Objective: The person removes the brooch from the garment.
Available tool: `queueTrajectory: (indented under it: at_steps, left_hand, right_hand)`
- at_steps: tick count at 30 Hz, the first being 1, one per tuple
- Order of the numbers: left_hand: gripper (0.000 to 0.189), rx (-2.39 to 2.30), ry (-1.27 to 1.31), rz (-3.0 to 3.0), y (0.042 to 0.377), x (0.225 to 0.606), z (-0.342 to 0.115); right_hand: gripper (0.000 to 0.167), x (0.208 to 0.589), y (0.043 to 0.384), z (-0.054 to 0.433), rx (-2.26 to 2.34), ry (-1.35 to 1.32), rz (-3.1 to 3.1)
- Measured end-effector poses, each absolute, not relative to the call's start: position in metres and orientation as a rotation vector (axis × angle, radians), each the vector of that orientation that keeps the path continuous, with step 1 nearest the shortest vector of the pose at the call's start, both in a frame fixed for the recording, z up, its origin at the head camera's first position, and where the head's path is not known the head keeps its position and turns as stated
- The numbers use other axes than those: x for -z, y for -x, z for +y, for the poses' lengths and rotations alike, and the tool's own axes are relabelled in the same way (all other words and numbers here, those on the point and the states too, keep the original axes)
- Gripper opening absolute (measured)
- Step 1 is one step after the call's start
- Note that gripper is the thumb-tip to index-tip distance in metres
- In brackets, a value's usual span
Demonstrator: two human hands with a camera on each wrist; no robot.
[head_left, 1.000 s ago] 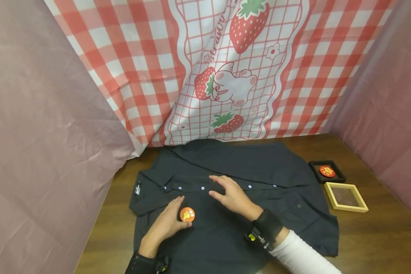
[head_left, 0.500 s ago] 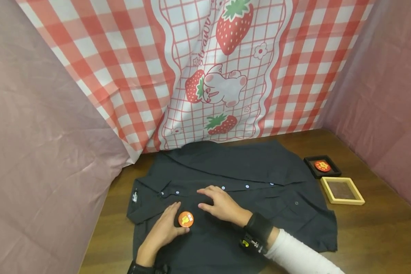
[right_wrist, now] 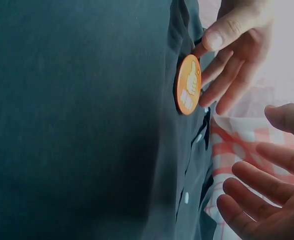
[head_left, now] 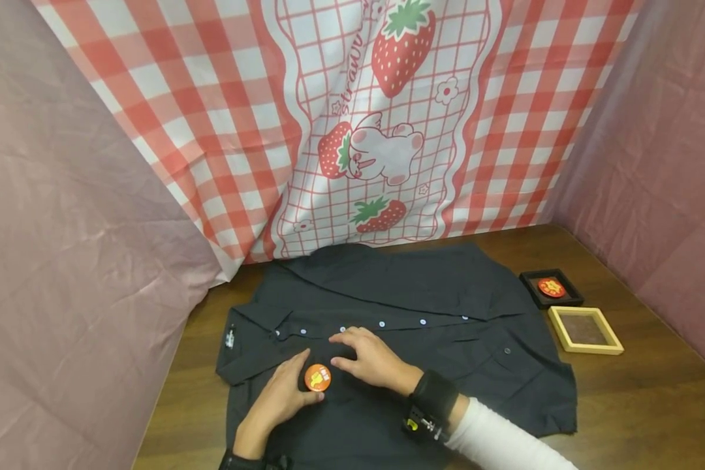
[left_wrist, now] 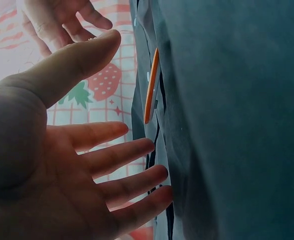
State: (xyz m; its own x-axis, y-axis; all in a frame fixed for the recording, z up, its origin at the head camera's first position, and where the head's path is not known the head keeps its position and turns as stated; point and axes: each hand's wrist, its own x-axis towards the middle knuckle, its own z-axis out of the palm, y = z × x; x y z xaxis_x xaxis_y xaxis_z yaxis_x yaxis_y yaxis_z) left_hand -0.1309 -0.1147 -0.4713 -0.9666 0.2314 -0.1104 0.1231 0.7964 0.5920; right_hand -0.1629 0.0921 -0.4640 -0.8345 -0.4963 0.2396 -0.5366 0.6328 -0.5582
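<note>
A round orange pin badge [head_left: 318, 378] with a yellow thumbs-up and white marks sits on the front of a dark button-up shirt [head_left: 388, 281]. In the left wrist view the badge [left_wrist: 151, 87] shows edge-on, standing slightly off the cloth. My left hand [head_left: 279, 395] is beside it, thumb and fingers spread around its left side without gripping. To the right of the badge, my right hand [head_left: 373, 361] hovers over the shirt with fingers loosely extended and nothing in them. Its fingers also appear apart from the badge [right_wrist: 188, 85] in the right wrist view.
On the wooden table [head_left: 670, 365] at the right lie a black frame [head_left: 531, 294] with a red-orange badge [head_left: 551, 287] in it and a pale yellow frame [head_left: 615, 350]. A checked strawberry cloth [head_left: 382, 150] hangs behind, with pink curtains [head_left: 94, 228] on both sides.
My right hand has moved left, closer to the badge. The left hand stays beside the badge. The head view has shifted slightly.
</note>
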Motion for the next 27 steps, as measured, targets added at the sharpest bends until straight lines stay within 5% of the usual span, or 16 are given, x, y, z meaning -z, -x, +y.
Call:
queueTrajectory:
  at_steps: [27]
  left_hand:
    - [0.085,-0.907,-0.323,2.798,0.131,0.473,-0.12]
  right_hand:
    - [0.034,0.476,0.156,0.065,-0.839,-1.005,-2.877]
